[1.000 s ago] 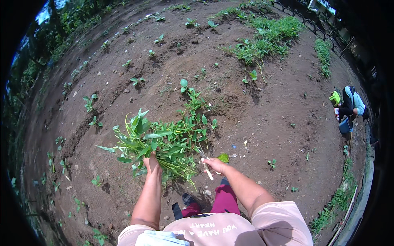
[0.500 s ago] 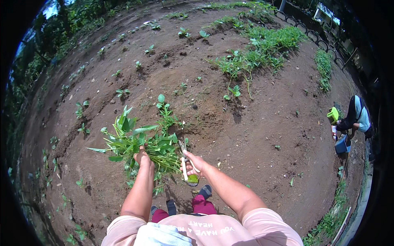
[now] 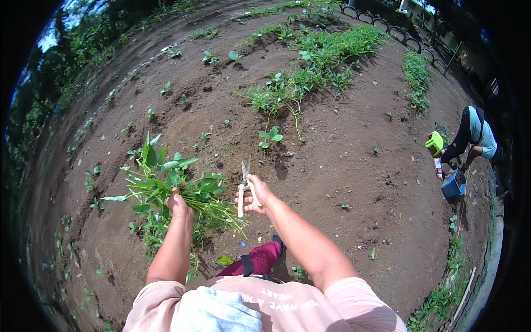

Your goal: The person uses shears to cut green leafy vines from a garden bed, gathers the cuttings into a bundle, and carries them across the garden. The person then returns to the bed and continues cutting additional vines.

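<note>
A bunch of long-stemmed leafy greens (image 3: 160,169) is gripped by my left hand (image 3: 178,203). Its leaves fan out away to the left, and the cut stems (image 3: 221,213) point right, toward my other hand. My right hand (image 3: 260,195) is closed around the pale handles of garden pruning shears (image 3: 246,182). The shears' blades stand apart and point away from me, over bare soil. The blades touch no plant. Under and behind the bunch grow more low greens (image 3: 160,238), partly covered by it.
Small seedlings in rows dot the brown soil (image 3: 332,171). A thick green patch (image 3: 337,50) spreads at the far right of centre. On the right another person (image 3: 475,133) bends over near a blue bucket (image 3: 453,184) and a yellow-green container (image 3: 435,144). Half-buried tyres edge the plot.
My view has swung and my body has stepped forward past the low greens. The shears have come away from the bunch, with a wider gap between them. The other person bends lower by the bucket.
</note>
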`<state>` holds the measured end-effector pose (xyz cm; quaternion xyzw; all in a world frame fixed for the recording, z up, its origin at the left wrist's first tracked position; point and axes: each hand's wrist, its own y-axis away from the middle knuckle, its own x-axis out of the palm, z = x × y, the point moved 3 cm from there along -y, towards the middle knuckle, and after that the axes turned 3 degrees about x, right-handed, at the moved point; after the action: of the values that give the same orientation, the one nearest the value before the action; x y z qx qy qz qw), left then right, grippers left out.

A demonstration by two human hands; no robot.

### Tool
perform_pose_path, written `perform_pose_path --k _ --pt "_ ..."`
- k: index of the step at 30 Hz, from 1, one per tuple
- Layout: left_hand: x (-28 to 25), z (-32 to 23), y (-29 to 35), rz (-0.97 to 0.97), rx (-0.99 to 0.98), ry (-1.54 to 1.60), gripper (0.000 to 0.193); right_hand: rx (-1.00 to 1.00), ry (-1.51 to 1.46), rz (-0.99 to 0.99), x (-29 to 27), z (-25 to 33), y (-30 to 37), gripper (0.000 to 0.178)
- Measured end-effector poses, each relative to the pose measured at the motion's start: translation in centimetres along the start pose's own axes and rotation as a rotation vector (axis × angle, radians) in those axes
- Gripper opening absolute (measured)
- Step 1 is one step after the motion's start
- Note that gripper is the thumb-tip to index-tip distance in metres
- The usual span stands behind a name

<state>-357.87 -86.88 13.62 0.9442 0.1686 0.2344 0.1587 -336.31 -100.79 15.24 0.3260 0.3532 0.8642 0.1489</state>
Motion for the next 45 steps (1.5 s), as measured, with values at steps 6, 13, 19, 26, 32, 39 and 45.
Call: perform_pose_path --k 6,13,19,26,32,39,45 --pt "14.3 9.9 3.1 0.026 -0.071 -0.121 0.014 -0.014 -0.008 -0.149 -12.7 9.9 2.1 0.053" --pt "33.9 21.7 11.2 0.378 -0.001 -0.269 0.012 -0.113 -0.167 -0.347 -24.8 21.9 3.5 0.056" --pt "49.0 29.9 16.4 0.392 0.018 -0.339 0.010 -0.161 -0.038 -0.466 -35.0 32.8 2.0 0.051" --pt "67.4 37.4 18.6 0.452 -0.029 -0.342 0.007 -0.185 -0.079 -0.502 -48.1 48.1 -1.7 0.052" --pt "81.3 40.0 20.3 0.461 -0.127 -0.326 0.015 -0.166 -0.053 -0.471 -55.8 61.4 -2.7 0.050" --pt "96.8 45.3 19.5 0.481 -0.097 -0.311 0.010 -0.215 -0.041 -0.456 -63.5 75.2 -6.7 0.049" --pt "114.0 51.9 18.0 0.583 -0.159 -0.267 0.009 -0.231 -0.056 -0.473 -70.5 88.3 -9.7 0.050"
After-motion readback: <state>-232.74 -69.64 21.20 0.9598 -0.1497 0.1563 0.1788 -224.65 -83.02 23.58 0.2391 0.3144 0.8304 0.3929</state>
